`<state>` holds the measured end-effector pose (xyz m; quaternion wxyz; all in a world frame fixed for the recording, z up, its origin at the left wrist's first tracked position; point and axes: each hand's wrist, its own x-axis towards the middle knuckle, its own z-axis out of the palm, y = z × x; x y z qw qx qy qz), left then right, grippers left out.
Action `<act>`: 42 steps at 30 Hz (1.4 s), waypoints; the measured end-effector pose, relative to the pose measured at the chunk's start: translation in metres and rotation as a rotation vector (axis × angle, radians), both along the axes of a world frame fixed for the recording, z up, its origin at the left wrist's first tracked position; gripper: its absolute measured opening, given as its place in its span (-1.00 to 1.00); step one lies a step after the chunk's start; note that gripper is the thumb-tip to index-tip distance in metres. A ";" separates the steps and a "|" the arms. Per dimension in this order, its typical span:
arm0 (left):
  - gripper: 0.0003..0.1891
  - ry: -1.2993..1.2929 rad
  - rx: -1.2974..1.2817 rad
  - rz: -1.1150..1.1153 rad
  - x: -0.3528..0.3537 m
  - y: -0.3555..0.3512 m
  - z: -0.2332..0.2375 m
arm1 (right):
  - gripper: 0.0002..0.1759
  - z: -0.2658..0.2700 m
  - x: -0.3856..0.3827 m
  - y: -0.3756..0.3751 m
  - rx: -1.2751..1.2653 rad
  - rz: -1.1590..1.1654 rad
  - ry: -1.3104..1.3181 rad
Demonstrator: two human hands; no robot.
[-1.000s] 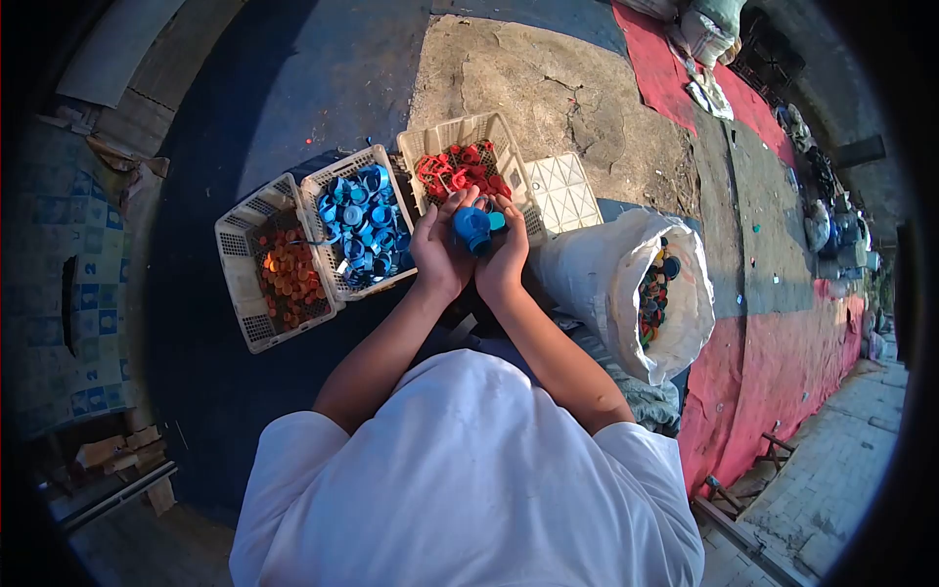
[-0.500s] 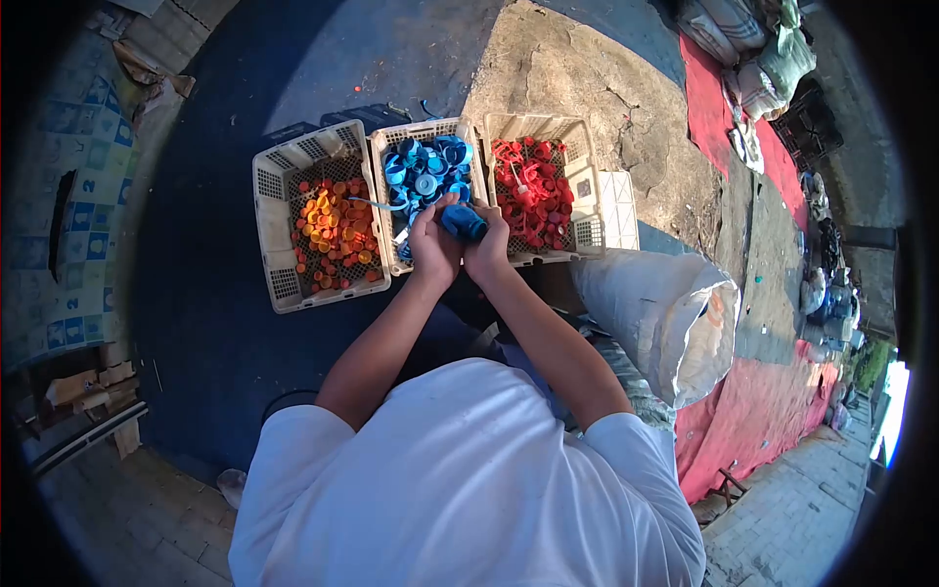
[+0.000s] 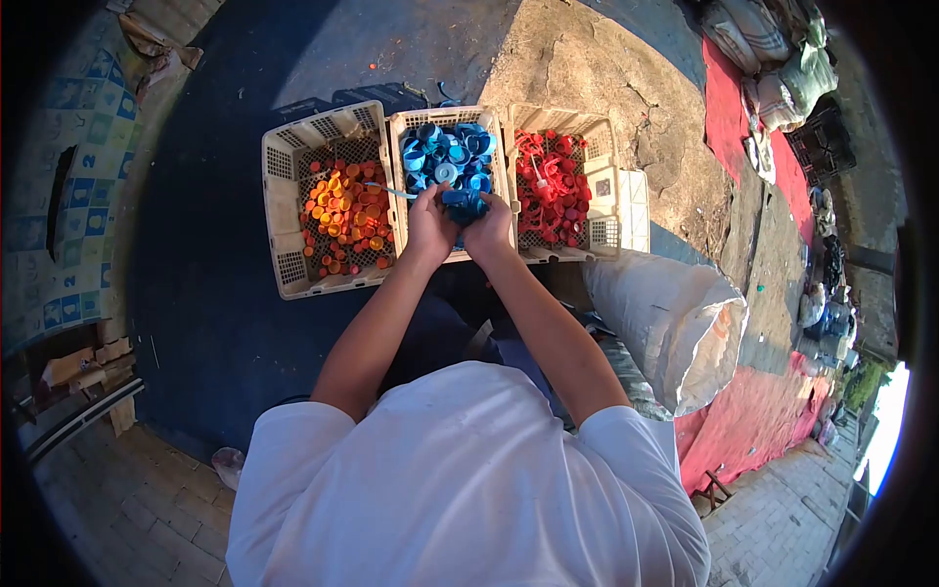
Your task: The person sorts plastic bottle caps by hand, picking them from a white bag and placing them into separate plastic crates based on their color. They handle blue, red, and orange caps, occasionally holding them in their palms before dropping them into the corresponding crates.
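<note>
My left hand (image 3: 432,227) and my right hand (image 3: 491,228) are cupped together around a clump of blue plastic caps (image 3: 464,203). They are at the near side of the middle crate (image 3: 399,161), which holds a heap of blue caps (image 3: 445,149). A thin pale blue strip (image 3: 388,190) sticks out to the left of my left hand. On the left stands a crate (image 3: 283,223) of orange and yellow caps (image 3: 345,205). The right crate (image 3: 602,186) holds red caps (image 3: 556,191). My palms and the undersides of the held caps are hidden.
A large white woven sack (image 3: 665,303) lies right of my arms, its mouth facing me. Beyond the crates are dark blue sheeting (image 3: 411,39) and bare ground (image 3: 587,73). Filled bags (image 3: 782,78) stand far right. A patterned sheet (image 3: 83,196) is at far left.
The view has shifted a little, so the crates appear further right and slightly higher. Both hands stay together around the blue caps, with the clump turned slightly.
</note>
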<state>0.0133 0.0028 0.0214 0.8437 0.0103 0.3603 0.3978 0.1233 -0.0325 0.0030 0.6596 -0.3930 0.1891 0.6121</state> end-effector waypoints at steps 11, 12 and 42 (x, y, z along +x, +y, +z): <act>-0.32 0.024 -0.033 -0.052 -0.005 0.005 -0.013 | -0.09 0.006 -0.003 -0.001 -0.074 0.132 -0.153; -0.37 0.035 -0.051 -0.049 -0.006 0.003 -0.015 | -0.08 0.004 -0.003 -0.003 -0.090 0.131 -0.155; -0.67 0.177 -0.026 -1.138 0.174 -0.098 0.014 | -0.70 0.043 0.109 -0.410 -0.534 -0.717 -0.442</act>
